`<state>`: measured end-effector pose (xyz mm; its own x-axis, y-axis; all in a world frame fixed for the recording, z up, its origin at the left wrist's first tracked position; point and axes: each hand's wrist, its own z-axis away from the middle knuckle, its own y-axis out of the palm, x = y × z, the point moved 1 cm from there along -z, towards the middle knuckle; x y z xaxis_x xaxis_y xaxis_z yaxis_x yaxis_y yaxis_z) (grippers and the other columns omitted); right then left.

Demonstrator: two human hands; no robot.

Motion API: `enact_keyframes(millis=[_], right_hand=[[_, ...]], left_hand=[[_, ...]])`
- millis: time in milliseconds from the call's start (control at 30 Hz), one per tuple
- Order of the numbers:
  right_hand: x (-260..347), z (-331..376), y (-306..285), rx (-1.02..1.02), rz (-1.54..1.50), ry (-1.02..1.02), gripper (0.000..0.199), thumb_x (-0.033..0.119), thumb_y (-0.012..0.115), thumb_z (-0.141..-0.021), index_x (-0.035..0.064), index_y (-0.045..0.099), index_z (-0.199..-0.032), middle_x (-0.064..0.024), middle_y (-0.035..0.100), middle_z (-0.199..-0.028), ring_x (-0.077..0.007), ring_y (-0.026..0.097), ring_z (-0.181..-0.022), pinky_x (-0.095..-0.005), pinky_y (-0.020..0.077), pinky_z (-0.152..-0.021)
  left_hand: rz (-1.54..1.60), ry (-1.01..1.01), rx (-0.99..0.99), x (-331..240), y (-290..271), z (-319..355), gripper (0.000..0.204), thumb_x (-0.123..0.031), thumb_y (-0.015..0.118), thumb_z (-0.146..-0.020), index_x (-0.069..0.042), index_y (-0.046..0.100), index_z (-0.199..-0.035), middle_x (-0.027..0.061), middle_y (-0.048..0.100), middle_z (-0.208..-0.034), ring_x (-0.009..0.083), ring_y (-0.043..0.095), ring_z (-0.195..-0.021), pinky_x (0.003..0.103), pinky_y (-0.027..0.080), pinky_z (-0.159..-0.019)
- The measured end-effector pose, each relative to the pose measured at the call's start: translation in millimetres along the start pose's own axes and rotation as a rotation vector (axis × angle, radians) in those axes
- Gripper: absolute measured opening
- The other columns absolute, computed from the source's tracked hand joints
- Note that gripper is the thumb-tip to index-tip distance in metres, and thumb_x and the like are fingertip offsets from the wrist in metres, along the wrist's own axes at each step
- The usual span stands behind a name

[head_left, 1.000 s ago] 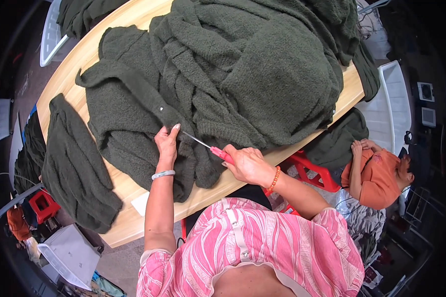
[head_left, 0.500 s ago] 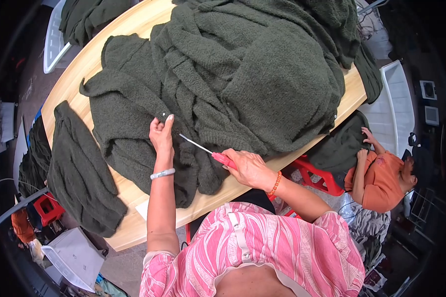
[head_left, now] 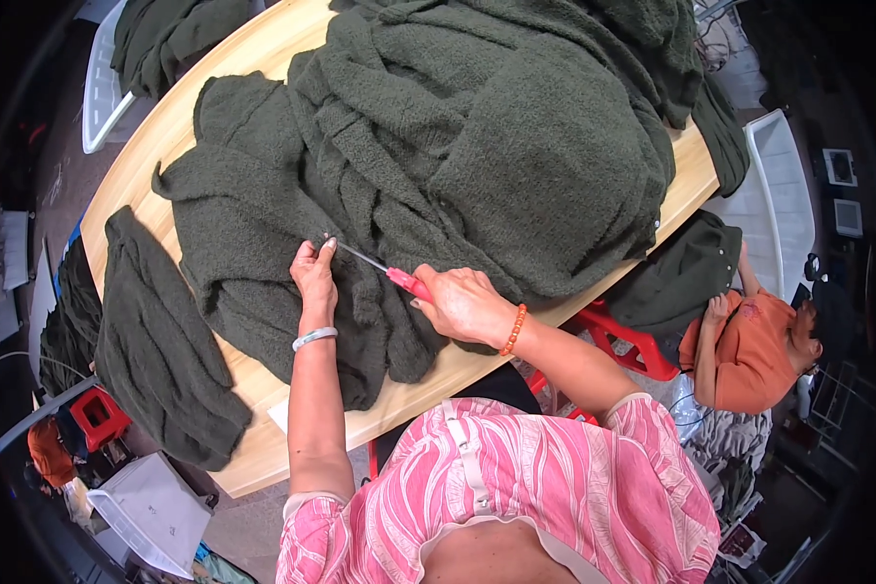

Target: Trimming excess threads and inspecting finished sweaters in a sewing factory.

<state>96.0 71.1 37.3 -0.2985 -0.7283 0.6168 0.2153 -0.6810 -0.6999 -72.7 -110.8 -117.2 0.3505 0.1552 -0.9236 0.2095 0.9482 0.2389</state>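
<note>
At centre frame the left hand (head_left: 315,275) presses its fingertips together on a fold of the dark green knit garment (head_left: 263,243), which lies spread on the wooden table (head_left: 146,156). The right hand (head_left: 465,304), fingers curled round the pink handle, points the thread snips (head_left: 384,270) at that spot: trimming a loose thread, it seems. Next calls for a careful snip clear of the knit. Since a second ago, the left hand has shifted slightly up the cloth.

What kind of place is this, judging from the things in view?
Probably a garment workshop. Dark green knitted garments are heaped on a long wooden table, the right hand holds red-handled scissors, and another person sits nearby.
</note>
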Motion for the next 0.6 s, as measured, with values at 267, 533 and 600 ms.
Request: enact_keyframes(millis=[267,533,600], right_hand=[[-4,5,3,0.049,-0.001,-0.03,0.03,0.025,0.06,-0.089,0.0015,0.05,-0.105,-0.0249,0.065,-0.08,-0.0456,0.063,-0.083,-0.0537,0.0475,-0.074],[-6,24,-1,0.165,0.054,-0.062,0.025,0.022,0.061,-0.087,-0.0005,0.054,-0.096,-0.0236,0.066,-0.08,-0.0422,0.065,-0.082,-0.0518,0.0501,-0.072],[-10,35,-6,0.16,0.042,-0.056,0.027,0.023,0.061,-0.088,0.001,0.053,-0.1,-0.0235,0.065,-0.078,-0.043,0.065,-0.078,-0.0512,0.0502,-0.07]], left_hand=[[0.069,-0.016,0.022,1,0,2,0.011,0.003,0.066,-0.085,-0.002,0.064,-0.095,0.002,0.067,-0.097,0.0095,0.06,-0.086,0.023,0.046,-0.082],[0.133,-0.076,-0.002,9,1,7,0.018,-0.001,0.066,-0.087,0.0,0.064,-0.105,0.0028,0.067,-0.098,0.0105,0.06,-0.086,0.025,0.047,-0.082],[0.074,0.017,-0.051,13,4,15,0.017,-0.004,0.065,-0.089,0.0,0.063,-0.106,0.0036,0.066,-0.1,0.0093,0.06,-0.086,0.025,0.047,-0.081]])
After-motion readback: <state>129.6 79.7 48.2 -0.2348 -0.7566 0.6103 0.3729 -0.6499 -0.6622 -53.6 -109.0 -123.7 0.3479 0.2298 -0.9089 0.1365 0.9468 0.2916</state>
